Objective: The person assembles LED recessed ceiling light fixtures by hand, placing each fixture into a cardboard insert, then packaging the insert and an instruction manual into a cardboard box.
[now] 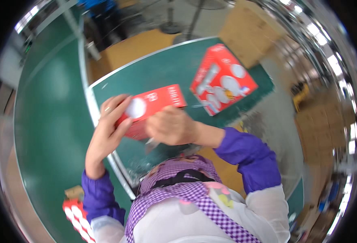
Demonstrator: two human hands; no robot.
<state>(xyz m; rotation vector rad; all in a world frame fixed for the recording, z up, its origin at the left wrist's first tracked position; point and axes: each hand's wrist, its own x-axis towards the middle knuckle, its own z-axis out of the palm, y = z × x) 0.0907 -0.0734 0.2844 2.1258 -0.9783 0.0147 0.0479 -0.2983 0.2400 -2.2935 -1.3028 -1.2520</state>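
A red box (158, 99) with white round pictures on it lies on the green table in front of me. My left hand (110, 121) grips its left end, with the fingers over the top and the thumb along the near side. A ring shows on one finger. My right hand (172, 126) is closed in a fist against the box's near side, smeared by motion. Below the fist a small pale, see-through bit (151, 143) shows, too blurred to name. What the fist holds is hidden.
A second red box (225, 81) with pictures of white items stands on the table (146, 73) to the right. A large cardboard carton (249, 32) is behind it. More red packaging (78, 218) lies at the lower left, on a long green surface (50, 133).
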